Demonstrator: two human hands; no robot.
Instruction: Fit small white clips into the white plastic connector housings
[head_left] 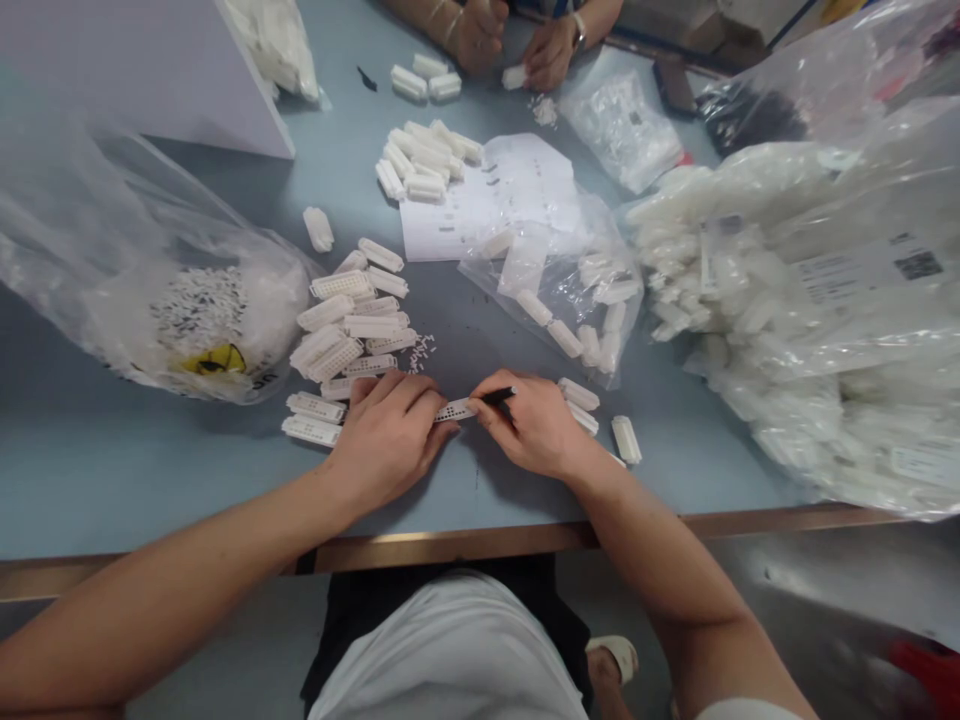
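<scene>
My left hand point(394, 435) is closed on one end of a white perforated plastic strip point(455, 410) with dark holes, near the table's front edge. From the other side my right hand point(529, 425) pinches a slim black pen-like tool point(498, 396); its tip lies hidden by the fingers at the strip's right end. Beyond my left hand is a heap of white perforated plastic housings point(360, 320), with tiny white pegs point(421, 352) scattered beside it. A few more white housings point(627, 440) lie to the right of my right hand.
A clear bag of tiny white pieces point(202, 310) stands at left, and large bags of white parts point(810, 300) fill the right. Ahead are a small bag of housings point(564, 337), a paper sheet point(442, 225) and another housing pile point(427, 160). A co-worker's hands point(550, 50) work across the table.
</scene>
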